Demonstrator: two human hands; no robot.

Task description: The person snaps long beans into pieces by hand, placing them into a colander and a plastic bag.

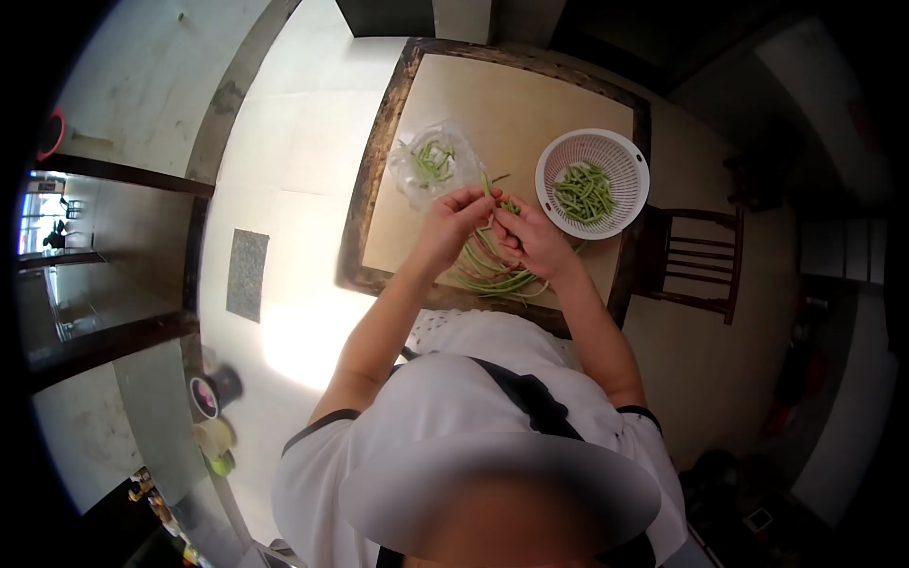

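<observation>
Over the near half of the table [530,95], the left hand [458,220] is pinching a slender, light-green bean [486,182] pointing far, the right hand [535,241] is curling its fingers beside it, grip unclear, and long, partly reddish beans [511,282] are lying nearer.

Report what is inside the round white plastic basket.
Short green bean pieces lie heaped in the round white plastic basket, slotted wall showing around them. The basket's floor beneath the heap is covered, so anything under the top pieces cannot be seen.
</observation>
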